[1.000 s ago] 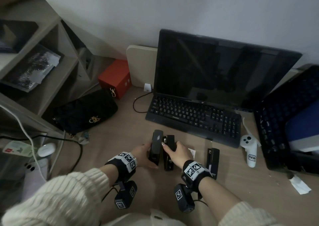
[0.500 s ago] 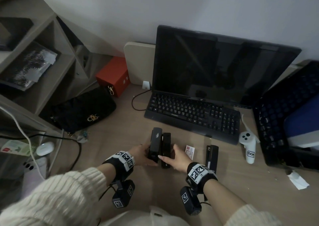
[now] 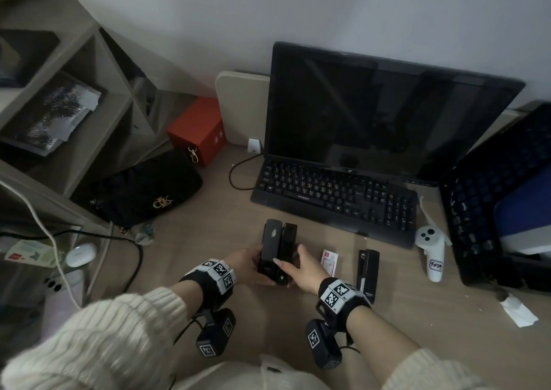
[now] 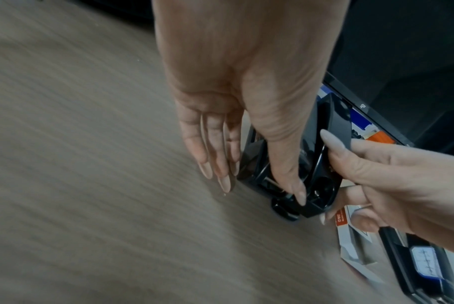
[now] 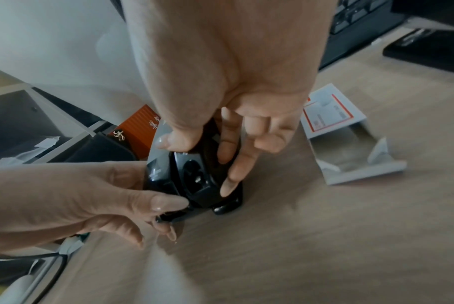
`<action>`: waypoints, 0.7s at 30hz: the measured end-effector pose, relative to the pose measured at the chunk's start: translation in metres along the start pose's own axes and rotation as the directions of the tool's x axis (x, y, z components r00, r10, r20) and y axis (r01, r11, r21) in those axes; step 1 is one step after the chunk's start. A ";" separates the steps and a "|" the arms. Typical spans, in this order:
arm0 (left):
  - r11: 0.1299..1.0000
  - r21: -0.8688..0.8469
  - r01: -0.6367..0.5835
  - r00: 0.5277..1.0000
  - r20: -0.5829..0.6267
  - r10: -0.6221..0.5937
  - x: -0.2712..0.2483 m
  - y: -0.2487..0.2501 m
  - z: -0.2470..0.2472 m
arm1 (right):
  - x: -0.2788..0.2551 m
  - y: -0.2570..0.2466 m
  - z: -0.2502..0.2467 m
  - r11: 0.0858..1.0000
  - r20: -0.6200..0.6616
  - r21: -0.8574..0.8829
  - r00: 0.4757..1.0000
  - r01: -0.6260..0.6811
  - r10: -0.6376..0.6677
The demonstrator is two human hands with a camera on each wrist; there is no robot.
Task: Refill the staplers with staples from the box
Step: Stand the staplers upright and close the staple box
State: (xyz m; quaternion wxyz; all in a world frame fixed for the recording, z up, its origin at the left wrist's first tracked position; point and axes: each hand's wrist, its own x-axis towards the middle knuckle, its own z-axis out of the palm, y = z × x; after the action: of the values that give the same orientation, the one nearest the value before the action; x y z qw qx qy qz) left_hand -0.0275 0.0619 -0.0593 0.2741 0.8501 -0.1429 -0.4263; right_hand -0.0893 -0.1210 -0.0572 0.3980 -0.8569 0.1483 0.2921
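Note:
A black stapler lies on the desk in front of the keyboard, its top cover swung up beside its body. My left hand holds its near end from the left, thumb on the rear and fingers along the side. From the right, my right hand pinches the same stapler between thumb and fingers. The small white and red staple box lies open just right of my right hand. A second black stapler lies closed further right.
A black keyboard and monitor stand behind the staplers. A white controller and a black tray are at the right. A black handbag, red box and shelf unit fill the left.
My right hand slid from over the stapler's middle back to its near end, uncovering the staple box. The left hand kept its hold and the stapler stayed in place.

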 end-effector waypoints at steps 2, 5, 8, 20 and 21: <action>1.000 0.010 0.003 1.000 0.012 -0.003 0.000 0.000 -0.001 | 0.000 -0.001 0.001 1.000 -0.007 0.019 1.000 -0.013 0.013; 1.000 0.002 0.018 0.999 0.040 -0.018 0.000 -0.002 0.000 | -0.003 -0.002 0.000 1.000 -0.026 -0.013 0.999 -0.020 0.020; 0.998 -0.044 0.037 0.998 0.057 -0.035 0.002 -0.004 0.000 | -0.007 -0.002 -0.008 1.000 -0.085 -0.011 0.996 -0.005 0.004; 0.972 -0.175 0.158 0.985 0.096 -0.142 0.002 -0.007 -0.002 | -0.029 0.045 -0.069 0.923 -0.659 -0.082 0.716 -0.376 0.233; 0.971 -0.179 0.157 0.986 0.083 -0.145 0.004 -0.008 -0.001 | -0.032 0.050 -0.066 0.907 -0.662 -0.069 0.699 -0.416 0.270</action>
State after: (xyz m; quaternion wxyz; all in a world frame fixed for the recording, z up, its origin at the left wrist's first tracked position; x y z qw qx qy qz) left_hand -0.0242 0.0668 -0.0654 0.3134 0.8143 -0.0471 -0.4864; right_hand -0.1138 -0.2032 -0.0336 0.1675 -0.8985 0.4003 0.0665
